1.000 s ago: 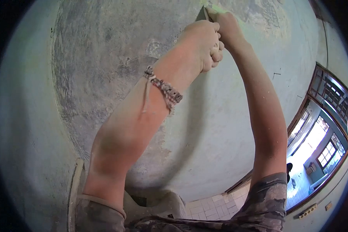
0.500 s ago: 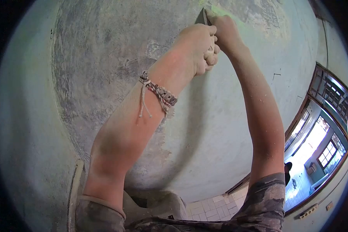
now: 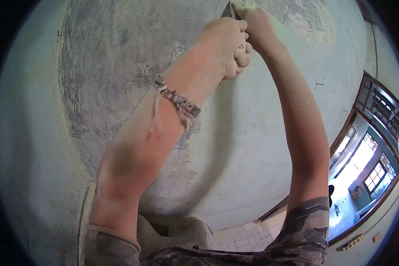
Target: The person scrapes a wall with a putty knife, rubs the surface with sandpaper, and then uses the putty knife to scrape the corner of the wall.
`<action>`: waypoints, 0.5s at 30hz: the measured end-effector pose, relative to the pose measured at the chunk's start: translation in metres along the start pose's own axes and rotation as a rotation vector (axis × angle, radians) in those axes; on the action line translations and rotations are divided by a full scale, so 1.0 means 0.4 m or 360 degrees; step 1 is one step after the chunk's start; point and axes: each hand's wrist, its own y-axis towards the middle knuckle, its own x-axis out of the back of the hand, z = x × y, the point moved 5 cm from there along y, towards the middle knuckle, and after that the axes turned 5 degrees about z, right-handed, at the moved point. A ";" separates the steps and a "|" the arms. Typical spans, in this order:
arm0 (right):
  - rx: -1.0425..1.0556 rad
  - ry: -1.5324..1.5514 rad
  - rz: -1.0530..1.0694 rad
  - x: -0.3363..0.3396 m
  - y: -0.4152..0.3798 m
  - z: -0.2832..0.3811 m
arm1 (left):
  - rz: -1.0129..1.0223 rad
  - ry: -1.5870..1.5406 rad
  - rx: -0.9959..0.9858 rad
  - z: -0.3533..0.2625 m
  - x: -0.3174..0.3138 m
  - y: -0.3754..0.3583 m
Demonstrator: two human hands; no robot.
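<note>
- Head view, both arms raised high against a scraped, patchy wall (image 3: 119, 80).
- Left hand (image 3: 228, 46) curled into a fist around the handle of a scraper (image 3: 230, 9); braided bracelet (image 3: 177, 101) on that wrist.
- Right hand (image 3: 257, 24) just beside it on the right, fingers folded and pressing near the blade; exact grip hidden behind the left fist.
- Scraper blade up at the top edge of the frame, tip touching the wall where grey plaster meets pale green paint; most of the tool covered by the hands.
- Camouflage sleeves (image 3: 306, 230) low in the frame; tiled floor (image 3: 244, 239) far below; doorway (image 3: 363, 168) to a bright room at the right.
- Risks, judged from this pose: blade likely to skid off the hard plaster under two-handed pressure, bringing knuckles against the rough wall.
- Right fingers close to the blade edge, so a slip could nick them.
- Overhead reach with dust and flakes loosened straight above the face; footing unseen, so balance cannot be judged.
</note>
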 end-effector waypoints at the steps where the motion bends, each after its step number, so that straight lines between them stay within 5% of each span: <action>1: 0.0003 -0.0006 -0.0010 -0.001 0.020 -0.010 | 0.0006 0.0003 -0.0010 -0.013 -0.001 0.012; 3: -0.0282 0.0197 0.0255 -0.026 0.063 -0.061 | 0.0052 -0.0041 -0.0025 -0.041 -0.006 0.045; 7: 0.0107 0.0052 0.0036 -0.026 0.029 -0.054 | 0.0180 -0.0168 0.0010 -0.023 -0.027 0.037; 11: -0.0136 0.0260 0.0086 -0.010 0.049 -0.075 | 0.0036 -0.0089 0.0023 -0.041 -0.025 0.043; 15: 0.0061 0.0031 0.0147 -0.027 0.003 -0.047 | 0.0029 -0.0165 0.0101 0.001 -0.029 0.014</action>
